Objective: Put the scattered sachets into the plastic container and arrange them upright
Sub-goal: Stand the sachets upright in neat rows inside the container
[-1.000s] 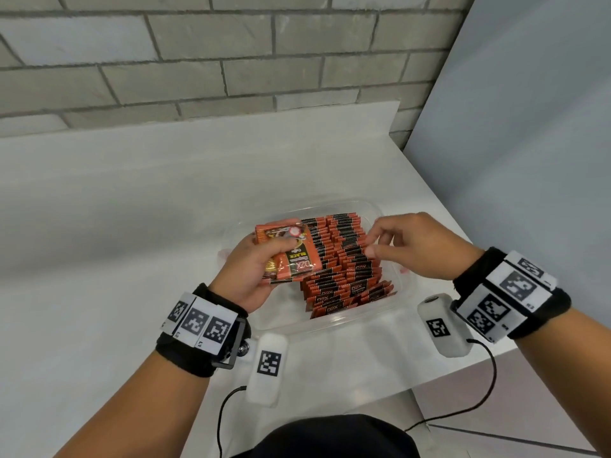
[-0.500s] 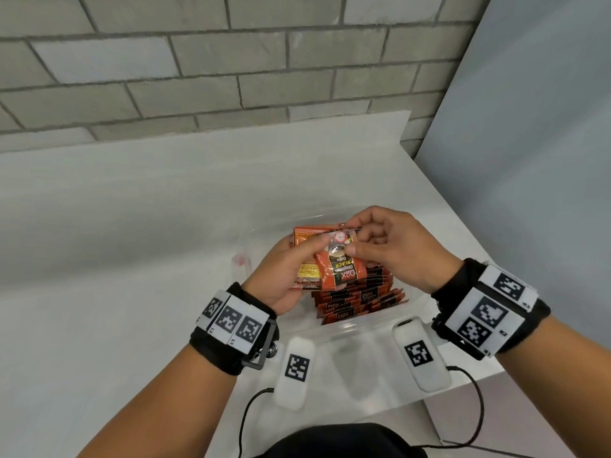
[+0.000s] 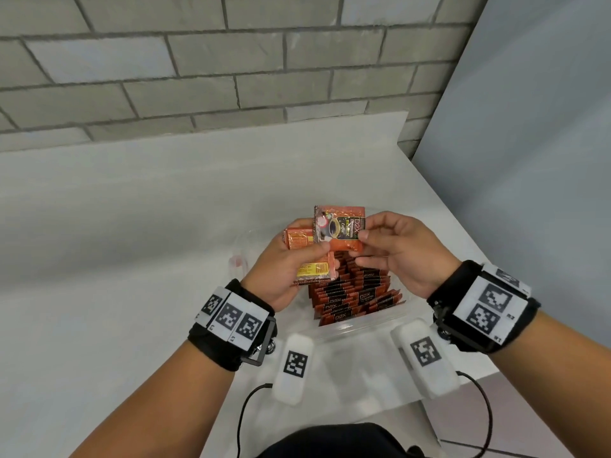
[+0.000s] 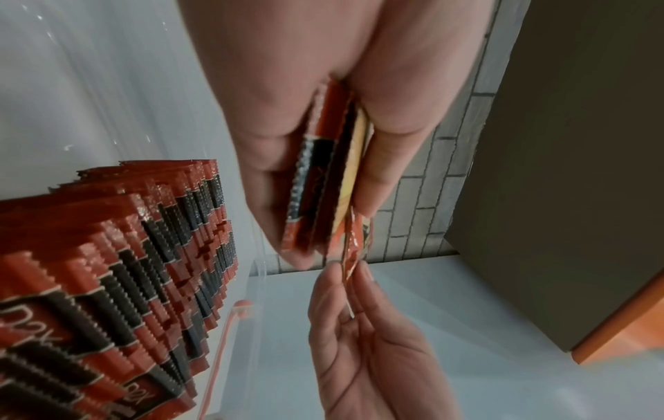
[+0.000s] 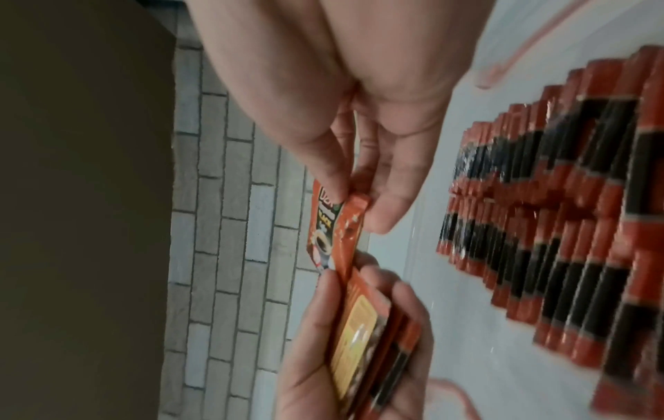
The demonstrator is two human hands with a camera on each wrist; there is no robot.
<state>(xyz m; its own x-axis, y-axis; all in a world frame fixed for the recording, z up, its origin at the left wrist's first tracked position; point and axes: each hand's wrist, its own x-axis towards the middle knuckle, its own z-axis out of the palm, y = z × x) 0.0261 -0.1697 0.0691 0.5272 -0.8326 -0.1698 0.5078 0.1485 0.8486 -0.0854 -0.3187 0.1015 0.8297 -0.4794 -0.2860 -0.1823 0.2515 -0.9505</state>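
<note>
Above the plastic container [image 3: 370, 328] on the white worktop [image 3: 132, 226], the left hand [image 3: 281, 269] clutched a small stack of sachets [image 3: 305, 256], while the right hand [image 3: 396, 256] pinched one sachet [image 3: 340, 229] marked "D2X" and "Coffee". Upright rows of sachets [image 3: 350, 299] filled the container, a grey brick wall [image 3: 231, 61] behind.

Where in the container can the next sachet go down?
Free: the strip inside the plastic container between the sachet rows and its left wall, under the left hand. Crowded: centre and right side, packed upright. The right hand pinches one sachet above them; the left grips a small stack.
</note>
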